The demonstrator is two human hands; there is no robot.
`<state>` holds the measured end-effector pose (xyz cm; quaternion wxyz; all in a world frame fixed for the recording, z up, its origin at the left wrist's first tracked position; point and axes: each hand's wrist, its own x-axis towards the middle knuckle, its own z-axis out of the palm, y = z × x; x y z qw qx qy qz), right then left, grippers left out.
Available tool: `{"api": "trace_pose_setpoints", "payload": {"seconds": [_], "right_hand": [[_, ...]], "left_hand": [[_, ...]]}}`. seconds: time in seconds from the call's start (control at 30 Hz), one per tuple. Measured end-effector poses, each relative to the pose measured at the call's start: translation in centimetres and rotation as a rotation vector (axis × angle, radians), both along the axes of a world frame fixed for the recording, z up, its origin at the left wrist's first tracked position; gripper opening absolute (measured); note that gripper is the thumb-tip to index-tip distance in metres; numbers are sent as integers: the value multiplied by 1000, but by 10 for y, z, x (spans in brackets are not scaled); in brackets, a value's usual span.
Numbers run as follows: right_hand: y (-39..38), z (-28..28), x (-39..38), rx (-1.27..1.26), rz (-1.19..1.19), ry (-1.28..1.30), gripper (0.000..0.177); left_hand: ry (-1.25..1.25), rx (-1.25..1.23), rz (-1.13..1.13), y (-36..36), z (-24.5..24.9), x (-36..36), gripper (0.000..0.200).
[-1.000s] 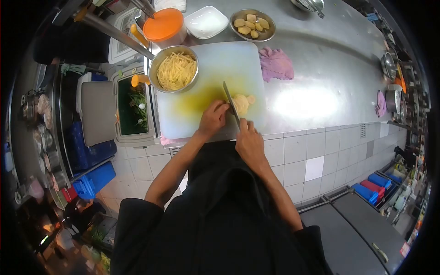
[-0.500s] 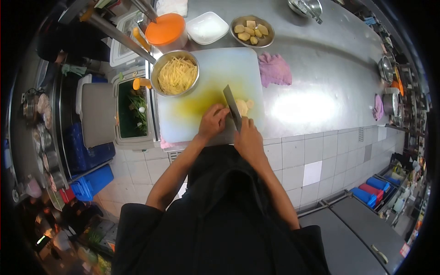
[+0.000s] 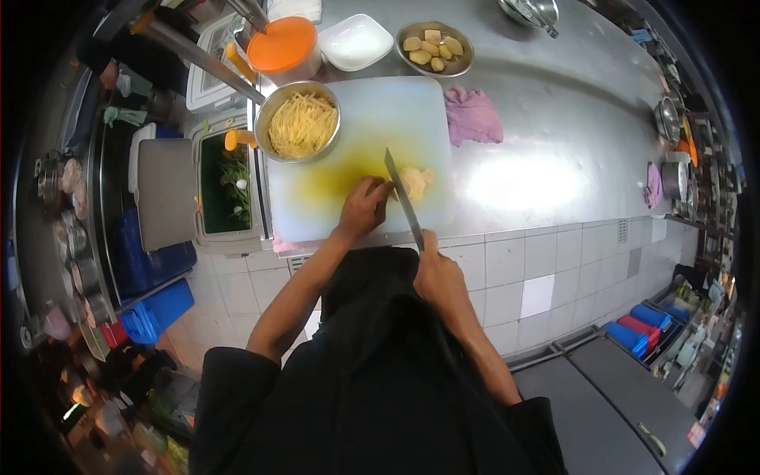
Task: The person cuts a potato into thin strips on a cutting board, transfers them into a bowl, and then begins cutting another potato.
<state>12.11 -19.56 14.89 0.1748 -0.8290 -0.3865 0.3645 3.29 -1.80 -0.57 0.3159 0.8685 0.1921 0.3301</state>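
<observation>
My right hand (image 3: 440, 277) grips the handle of a kitchen knife (image 3: 405, 194) near the front edge of the white cutting board (image 3: 348, 103). The blade points away from me, over the board. On its left, my left hand (image 3: 366, 207) is closed, fingertips curled against the blade; what they pinch is mostly hidden. Thin pale-yellow slices (image 3: 416, 182) lie in a small pile just right of the blade. A yellow wet stain spreads over the board's middle. At its far left corner stands a metal bowl (image 3: 273, 150) heaped with pale-yellow shreds (image 3: 302, 125).
Behind the board are an orange-lidded tub (image 3: 283, 43), a white dish (image 3: 356, 42) and a metal bowl (image 3: 404, 59) of peeled yellowish chunks. A pink cloth (image 3: 473, 116) lies at right. An open bin (image 3: 226, 236) with green scraps stands left. Another person's dark sleeve (image 3: 154, 39) shows at upper left.
My right hand has drawn back toward my body with the knife, and the blade now looks narrower. More of the slice pile shows. My left hand has barely shifted.
</observation>
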Motion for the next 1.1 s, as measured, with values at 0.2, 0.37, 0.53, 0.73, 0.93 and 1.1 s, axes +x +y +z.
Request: {"api": "trace_pose_setpoints", "payload": {"seconds": [0.2, 0.37, 0.53, 0.73, 0.93, 1.1], "right_hand": [[-11, 4, -4, -57, -7, 6, 43], [-7, -4, -3, -12, 0, 2, 38], [-2, -21, -2, 2, 32, -27, 33], [2, -34, -3, 51, 35, -45, 32], [3, -67, -1, 173, -16, -30, 18], [-3, -12, -2, 32, -13, 10, 25]], "left_hand": [[45, -52, -10, 0, 3, 0, 31], [39, -21, 2, 0, 6, 0, 29], [33, -25, -11, 1, 6, 1, 28], [16, -19, -3, 1, 7, 0, 26], [-9, -53, 34, -5, 4, -2, 23], [-13, -15, 7, 2, 5, 1, 21]]}}
